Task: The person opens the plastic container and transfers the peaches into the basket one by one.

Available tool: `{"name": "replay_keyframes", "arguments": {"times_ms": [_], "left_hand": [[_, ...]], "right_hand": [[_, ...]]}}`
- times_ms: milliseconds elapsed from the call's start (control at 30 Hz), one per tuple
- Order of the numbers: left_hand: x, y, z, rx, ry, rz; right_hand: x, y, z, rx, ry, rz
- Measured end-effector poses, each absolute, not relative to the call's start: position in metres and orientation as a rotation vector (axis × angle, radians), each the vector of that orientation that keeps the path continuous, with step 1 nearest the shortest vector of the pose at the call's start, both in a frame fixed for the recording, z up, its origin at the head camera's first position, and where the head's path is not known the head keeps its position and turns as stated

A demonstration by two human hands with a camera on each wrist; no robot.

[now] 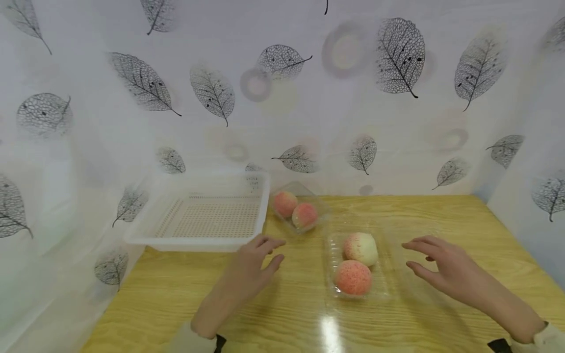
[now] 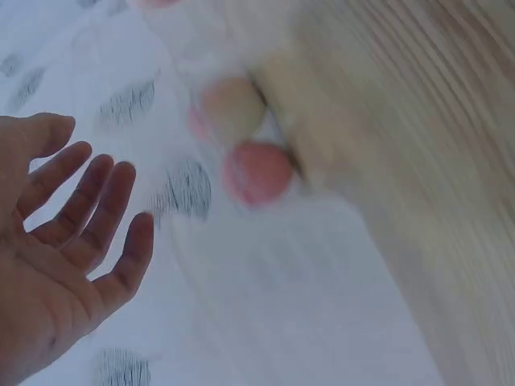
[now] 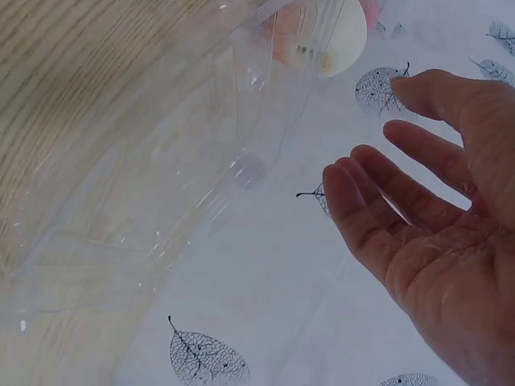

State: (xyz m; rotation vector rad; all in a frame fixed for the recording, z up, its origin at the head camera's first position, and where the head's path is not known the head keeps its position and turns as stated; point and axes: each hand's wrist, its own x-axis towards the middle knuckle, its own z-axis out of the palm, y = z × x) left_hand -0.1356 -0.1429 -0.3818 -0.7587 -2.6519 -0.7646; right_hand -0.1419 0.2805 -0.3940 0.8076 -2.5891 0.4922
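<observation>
In the head view, a pale yellow-and-pink peach (image 1: 361, 249) and a redder peach (image 1: 353, 278) lie in a clear plastic box (image 1: 332, 255) whose clear lid (image 1: 408, 228) is folded out to the right. To the left of this box my left hand (image 1: 247, 267) hovers with relaxed fingers, holding nothing. My right hand (image 1: 454, 272) is over the lid side, its fingers loosely bent and pointing at the peaches, with nothing in them. Both palms show bare in the wrist views. The clear plastic (image 3: 137, 201) lies beside my right hand in the right wrist view.
At the back, a second clear box (image 1: 295, 189) holds two pink peaches (image 1: 304, 215). A white perforated basket (image 1: 198, 240) stands at the back left. The wooden table (image 1: 300, 323) is bounded behind and at the sides by a leaf-patterned curtain (image 1: 282, 113).
</observation>
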Motion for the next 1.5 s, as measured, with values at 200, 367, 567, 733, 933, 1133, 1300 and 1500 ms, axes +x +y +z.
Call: {"name": "replay_keyframes", "arguments": {"times_ms": [200,367,567,733,933,1133,1300,1500], "left_hand": [[-0.120,-0.203,-0.373,-0.556,-2.486,-0.361],[-0.112,-0.243,-0.375,-0.443,-2.488,-0.199],[-0.115,-0.269,-0.383,-0.401,-2.480,-0.222],[-0.115,-0.275,-0.389,-0.318,-2.554,-0.328],[-0.124,-0.276,-0.394,-0.332,-2.538,-0.341],[-0.135,-0.277,-0.394,-0.314,-2.599,-0.267],[-0.138,-0.275,-0.396,-0.287,-2.637,-0.258],[-0.141,-0.273,-0.399,-0.315,-2.573,-0.269]], "right_hand": [[-0.157,0.255,-0.391,0.920,-2.579,0.474],[-0.168,0.229,-0.388,1.024,-2.659,0.489],[-0.183,0.202,-0.377,1.069,-2.869,0.488],[-0.198,0.186,-0.371,1.171,-2.989,0.437],[-0.206,0.182,-0.376,1.181,-3.131,0.480],[-0.213,0.183,-0.382,1.247,-3.099,0.496],[-0.215,0.182,-0.382,1.238,-3.115,0.465],[-0.217,0.186,-0.385,1.202,-3.124,0.474]]}}
